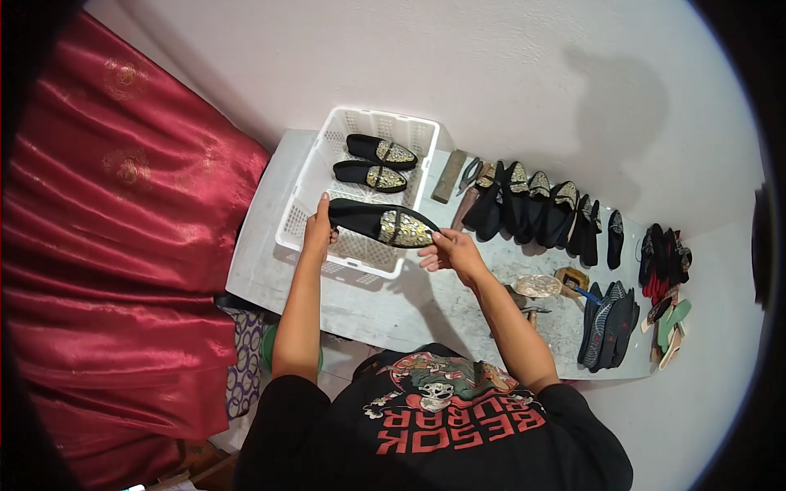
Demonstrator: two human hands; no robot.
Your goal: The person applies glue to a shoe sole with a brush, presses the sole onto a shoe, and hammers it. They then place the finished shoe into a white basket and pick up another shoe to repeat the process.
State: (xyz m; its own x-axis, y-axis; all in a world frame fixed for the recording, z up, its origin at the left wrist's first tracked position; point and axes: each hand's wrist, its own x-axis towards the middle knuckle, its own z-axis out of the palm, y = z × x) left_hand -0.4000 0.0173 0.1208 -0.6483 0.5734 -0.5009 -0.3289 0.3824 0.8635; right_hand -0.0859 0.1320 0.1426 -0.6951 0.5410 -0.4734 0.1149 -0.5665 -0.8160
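Observation:
A black shoe with a glittering gold and silver front is held level between my two hands, above the near part of a white plastic basket. My left hand grips its heel end at the left. At the right, my right hand pinches the toe between thumb and fingers, the other fingers partly spread below. Two similar shoes lie inside the basket, one at the back and one just in front of it.
A row of black shoes stands along the wall on the grey table. Scissors, a flat block, a round pale object and stacked dark soles lie on it. A red curtain hangs at left.

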